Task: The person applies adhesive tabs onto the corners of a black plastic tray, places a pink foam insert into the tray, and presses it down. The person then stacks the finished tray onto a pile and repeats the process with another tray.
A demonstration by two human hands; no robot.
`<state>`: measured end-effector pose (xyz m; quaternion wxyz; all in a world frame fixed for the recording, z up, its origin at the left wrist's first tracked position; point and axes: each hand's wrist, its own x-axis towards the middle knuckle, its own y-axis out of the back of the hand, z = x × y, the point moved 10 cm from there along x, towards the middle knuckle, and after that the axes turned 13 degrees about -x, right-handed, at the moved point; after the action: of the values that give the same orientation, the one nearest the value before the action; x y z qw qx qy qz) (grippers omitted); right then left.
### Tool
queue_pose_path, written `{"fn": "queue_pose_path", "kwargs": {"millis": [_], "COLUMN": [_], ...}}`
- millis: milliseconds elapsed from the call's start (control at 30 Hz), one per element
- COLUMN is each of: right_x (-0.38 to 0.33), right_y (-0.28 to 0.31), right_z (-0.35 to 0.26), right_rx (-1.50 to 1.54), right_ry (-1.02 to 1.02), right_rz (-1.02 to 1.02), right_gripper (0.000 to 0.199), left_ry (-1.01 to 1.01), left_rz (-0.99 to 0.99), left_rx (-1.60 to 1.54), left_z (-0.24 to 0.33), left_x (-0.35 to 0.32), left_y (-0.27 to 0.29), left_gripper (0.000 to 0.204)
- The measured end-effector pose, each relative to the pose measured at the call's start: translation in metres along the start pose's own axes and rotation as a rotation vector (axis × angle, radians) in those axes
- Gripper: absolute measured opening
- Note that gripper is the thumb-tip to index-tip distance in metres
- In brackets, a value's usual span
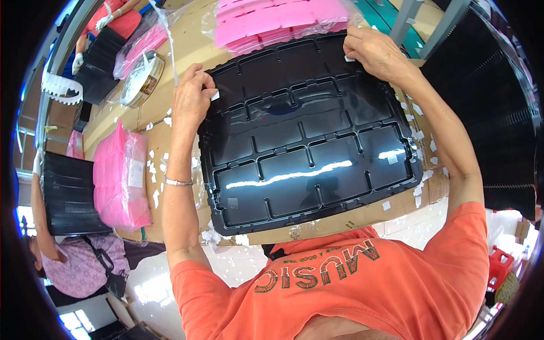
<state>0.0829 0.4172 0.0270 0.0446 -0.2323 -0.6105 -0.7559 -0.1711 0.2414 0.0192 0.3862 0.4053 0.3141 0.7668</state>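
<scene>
A large black plastic tray (pixel 331 129), glossy and molded with raised ribs and compartments, lies before me on a cardboard-covered table. My left hand (pixel 191 101) is at its far left corner, fingers pinched on a small white piece (pixel 215 96) like paper or tape. At the far right corner, my right hand (pixel 378 54) is closed too, with another small white piece (pixel 349 59) under its fingertips. Both hands touch or nearly touch the tray's rim. The fingertips partly hide the white pieces.
Beyond the tray lies a stack of pink sheets (pixel 277 17). Wrapped pink sheets (pixel 116 175) and a round tub (pixel 143 81) stand to the left. Tall stacks of black trays (pixel 481 113) rise on the right. White scraps litter the cardboard (pixel 334 222). Co-workers (pixel 85 263) are at the left.
</scene>
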Motion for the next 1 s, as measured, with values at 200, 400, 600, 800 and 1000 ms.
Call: {"fn": "queue_pose_path", "kwargs": {"millis": [200,400,600,800,1000], "right_x": [-0.041,-0.129,-0.138,-0.122,-0.126], "right_y": [0.045,0.036,0.034,0.029,0.048], "right_z": [0.026,0.066,0.057,0.037,0.026], "right_rx": [0.231,0.063,0.178,0.183,0.374], "right_ry": [-0.231,-0.477,-0.579,-0.481,-0.527], "right_rz": [0.02,-0.183,-0.206,-0.168,-0.189], "right_gripper": [0.008,0.031,0.031,0.027,0.02], "left_ry": [0.038,0.032,0.032,-0.126,-0.306], "left_rz": [-0.015,-0.032,-0.093,-0.033,0.23], "left_rx": [0.03,-0.061,-0.019,0.121,0.514], "left_z": [-0.014,-0.012,-0.011,0.009,0.099], "left_x": [-0.002,-0.003,0.0,-0.009,-0.084], "left_y": [0.003,-0.003,-0.006,-0.001,0.065], "left_gripper": [0.008,0.008,0.006,0.004,0.005]}}
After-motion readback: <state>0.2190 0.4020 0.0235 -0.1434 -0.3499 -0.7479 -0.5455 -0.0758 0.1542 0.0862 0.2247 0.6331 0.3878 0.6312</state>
